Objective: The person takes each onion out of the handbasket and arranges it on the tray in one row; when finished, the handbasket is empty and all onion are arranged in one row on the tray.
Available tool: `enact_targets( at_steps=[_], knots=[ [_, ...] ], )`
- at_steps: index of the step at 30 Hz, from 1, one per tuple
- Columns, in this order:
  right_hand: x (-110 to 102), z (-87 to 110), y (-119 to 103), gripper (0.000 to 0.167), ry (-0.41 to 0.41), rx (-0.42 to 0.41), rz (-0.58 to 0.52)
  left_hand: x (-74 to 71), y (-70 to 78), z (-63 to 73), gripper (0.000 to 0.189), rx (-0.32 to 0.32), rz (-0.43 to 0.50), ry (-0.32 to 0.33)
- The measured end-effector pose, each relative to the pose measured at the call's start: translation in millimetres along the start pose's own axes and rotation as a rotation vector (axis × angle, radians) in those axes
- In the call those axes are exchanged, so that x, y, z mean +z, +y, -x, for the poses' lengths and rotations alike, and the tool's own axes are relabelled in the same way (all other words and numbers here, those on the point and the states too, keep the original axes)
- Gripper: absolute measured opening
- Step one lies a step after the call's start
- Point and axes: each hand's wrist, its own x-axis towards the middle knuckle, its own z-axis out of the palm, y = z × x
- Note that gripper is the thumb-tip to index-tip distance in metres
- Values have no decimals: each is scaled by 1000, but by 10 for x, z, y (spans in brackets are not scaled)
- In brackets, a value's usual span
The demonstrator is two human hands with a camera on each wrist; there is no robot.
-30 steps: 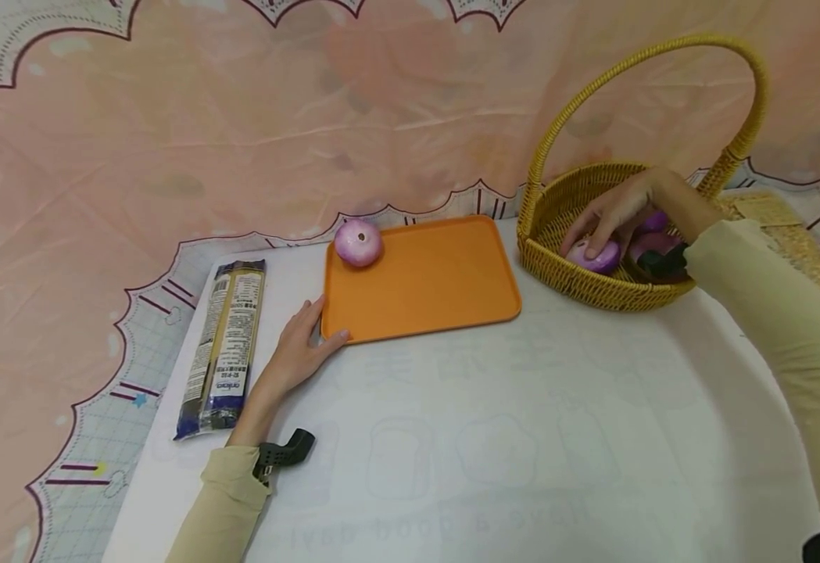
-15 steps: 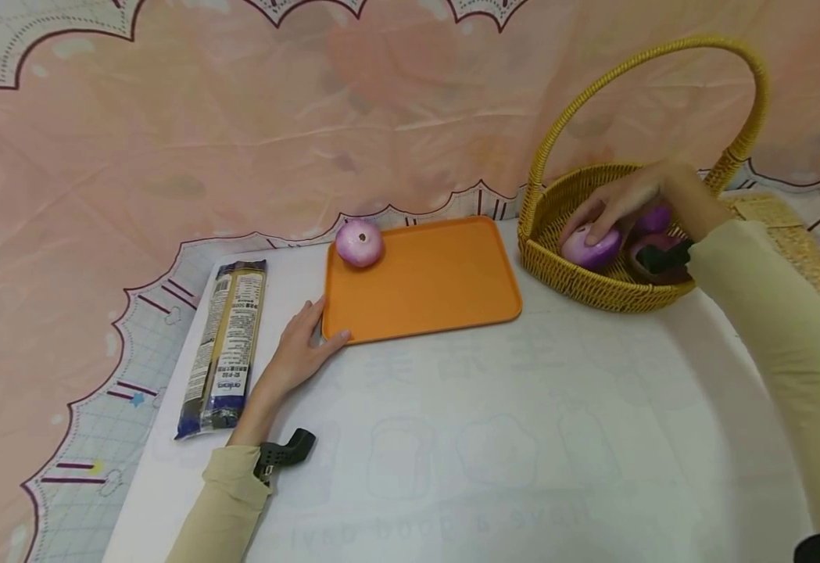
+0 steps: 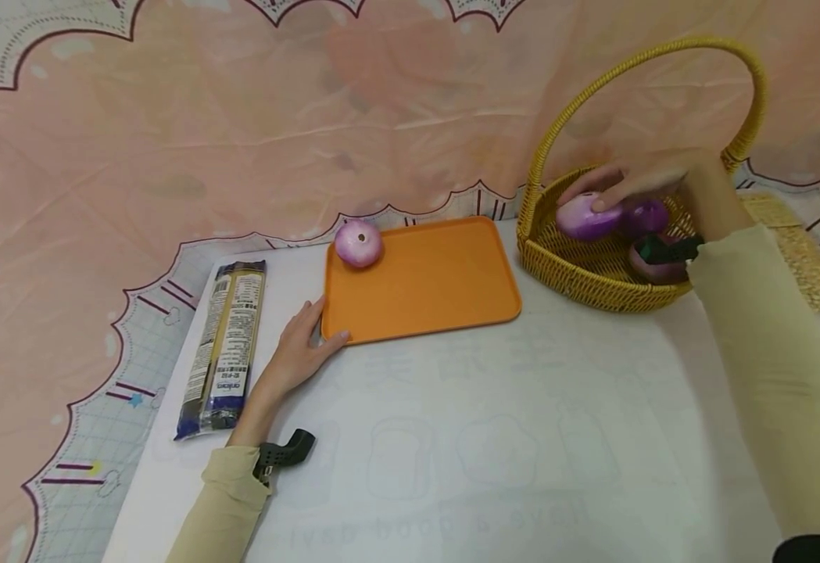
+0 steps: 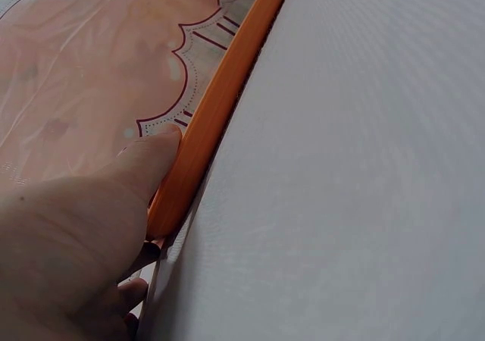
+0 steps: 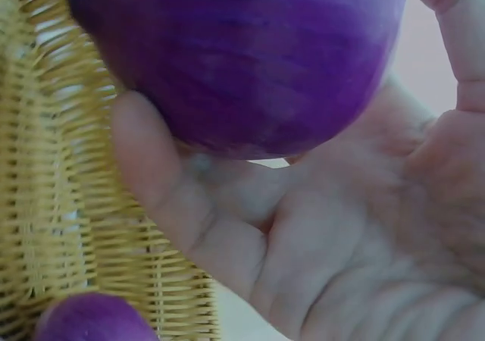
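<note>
My right hand (image 3: 642,181) grips a purple onion (image 3: 589,217) inside the yellow wicker basket (image 3: 578,283), thumb on top. From below, in the right wrist view, the onion (image 5: 258,61) fills the upper part and the fingers (image 5: 227,242) curl round its side. A second onion (image 3: 647,218) and a third onion (image 3: 652,270) lie in the basket, partly covered by my hand and the wrist camera. My left hand (image 3: 300,348) rests at the near left corner of the orange tray (image 3: 431,281), its thumb (image 4: 155,155) against the rim. Another onion (image 3: 358,243) sits at the tray's far left corner.
A long printed plastic packet (image 3: 223,352) lies on the white table (image 3: 494,438) left of my left hand. The basket's tall handle (image 3: 656,53) arches above my right hand. A straw-coloured item (image 3: 796,250) lies right of the basket, partly behind my sleeve.
My right hand has lifted the gripped onion up from the basket's bottom, uncovering more of the wicker beneath. The left hand, tray and packet have stayed in place.
</note>
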Motion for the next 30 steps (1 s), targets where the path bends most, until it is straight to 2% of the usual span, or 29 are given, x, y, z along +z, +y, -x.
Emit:
enact_targets(
  at_steps=[5,9,12,14,18,24,27,30],
  knots=[
    [41,129,29,43,144,-112,-69,-10,0,-17,83,6,-3,9],
    [123,148,42,40,182,-288,-149,-10,-8,-26,83,10,-3,13],
    [193,97,45,39,143,-452,-193,-4,-14,-31,82,11,-5,15],
    [228,61,49,39,103,-531,-232,3,-12,-36,82,13,-1,14],
    [275,-1,49,42,23,-631,-344,11,-18,-52,82,17,1,16],
    [346,-129,36,45,-92,-824,-444,4,-25,-73,83,21,-4,22],
    [389,-215,13,47,-144,-894,-440,9,-33,-83,83,21,-6,24],
    [421,-272,-30,47,-143,-925,-365,17,-38,-90,82,20,0,24]
  ],
)
